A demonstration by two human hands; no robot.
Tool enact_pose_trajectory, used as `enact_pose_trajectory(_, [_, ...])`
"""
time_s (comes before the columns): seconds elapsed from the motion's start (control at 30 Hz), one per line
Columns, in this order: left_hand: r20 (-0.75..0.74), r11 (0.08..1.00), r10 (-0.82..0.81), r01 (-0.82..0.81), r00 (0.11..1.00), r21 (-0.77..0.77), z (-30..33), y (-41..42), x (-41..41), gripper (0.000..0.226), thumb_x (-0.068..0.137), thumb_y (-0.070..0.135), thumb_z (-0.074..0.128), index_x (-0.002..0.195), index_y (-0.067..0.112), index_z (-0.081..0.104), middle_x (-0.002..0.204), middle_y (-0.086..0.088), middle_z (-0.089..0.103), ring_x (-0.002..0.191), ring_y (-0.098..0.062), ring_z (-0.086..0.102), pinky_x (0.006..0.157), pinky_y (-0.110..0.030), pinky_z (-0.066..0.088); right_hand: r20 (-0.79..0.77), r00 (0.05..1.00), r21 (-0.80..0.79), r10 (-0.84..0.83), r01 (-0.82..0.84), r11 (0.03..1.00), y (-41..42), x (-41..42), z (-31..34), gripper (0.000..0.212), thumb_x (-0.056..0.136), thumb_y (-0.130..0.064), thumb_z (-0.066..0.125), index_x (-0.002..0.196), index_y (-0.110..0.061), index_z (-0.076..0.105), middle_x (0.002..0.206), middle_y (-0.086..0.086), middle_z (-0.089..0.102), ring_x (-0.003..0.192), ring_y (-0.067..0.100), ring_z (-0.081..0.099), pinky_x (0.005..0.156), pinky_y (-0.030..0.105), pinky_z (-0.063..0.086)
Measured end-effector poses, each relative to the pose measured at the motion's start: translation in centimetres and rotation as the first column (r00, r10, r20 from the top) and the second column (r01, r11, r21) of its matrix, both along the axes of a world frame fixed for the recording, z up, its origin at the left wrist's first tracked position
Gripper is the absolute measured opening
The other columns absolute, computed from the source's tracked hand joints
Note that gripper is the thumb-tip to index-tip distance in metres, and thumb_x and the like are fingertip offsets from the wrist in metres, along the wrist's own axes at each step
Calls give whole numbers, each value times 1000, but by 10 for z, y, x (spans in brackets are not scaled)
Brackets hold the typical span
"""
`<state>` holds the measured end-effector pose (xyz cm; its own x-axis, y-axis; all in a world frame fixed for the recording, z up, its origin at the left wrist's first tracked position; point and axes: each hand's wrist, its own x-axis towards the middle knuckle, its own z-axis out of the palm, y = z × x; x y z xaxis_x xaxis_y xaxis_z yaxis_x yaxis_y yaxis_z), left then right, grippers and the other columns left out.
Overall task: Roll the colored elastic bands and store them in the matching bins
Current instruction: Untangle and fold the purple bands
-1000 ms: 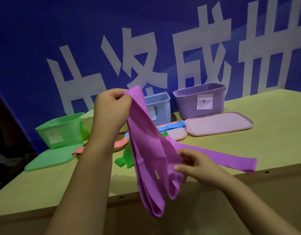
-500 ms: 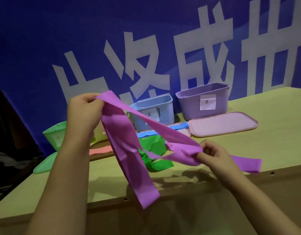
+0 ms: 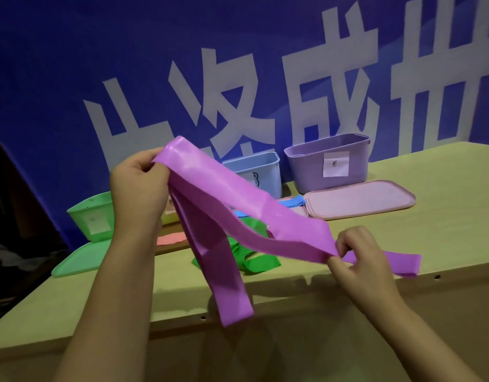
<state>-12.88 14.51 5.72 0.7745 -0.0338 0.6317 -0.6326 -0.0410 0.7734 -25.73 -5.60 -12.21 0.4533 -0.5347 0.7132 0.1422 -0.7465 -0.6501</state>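
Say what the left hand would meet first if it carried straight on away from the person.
Probably the green bin, which shows just beyond the left hand holding the purple band. Depth is unclear from this one view.

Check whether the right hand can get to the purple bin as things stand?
Probably yes: the purple bin stands open beyond the right hand, only its flat lid between them, though that hand pinches the purple band.

The scene is dim and bluish, lit from above and ahead — a soft sheen glints on the stretched glossy purple elastic band (image 3: 210, 188), whose shadow falls on the pale wooden table (image 3: 444, 216). The left edge sinks into blackness. Wide-angle bending tilts the blue lettered backdrop (image 3: 238, 64); detail is soft and smeared.
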Motion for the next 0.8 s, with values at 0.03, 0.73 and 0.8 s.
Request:
enact_pose_trajectory(0.03, [1,1000,-17,17,1000,-8,1,0,-4,22,90,12,59,82,32,64,79,9,63,79,-8,59,70,-25,53,-44,994,25,100,-99,995,1,-2,-4,20,67,-37,53,63,-25,39,71,-3,47,73,8,47,61,17,36])
enact_pose_trajectory(0.73, [151,850,-437,353,887,390,-48,0,-59,31,83,8,66,85,38,72,81,4,65,78,-13,60,68,-38,54,-172,869,57,464,-461,886,60,-16,138,14,75,-42,64,86,-35,67,84,-16,67,86,-3,61,72,19,54])
enact_pose_trajectory(0.8, [192,868,-411,318,891,381,-56,-2,-58,33,80,4,68,87,36,72,80,6,65,77,-3,58,65,-22,49,-168,878,61,448,-445,894,58,-21,134,21,69,-47,66,84,-33,69,85,-15,66,85,-1,62,75,23,56])
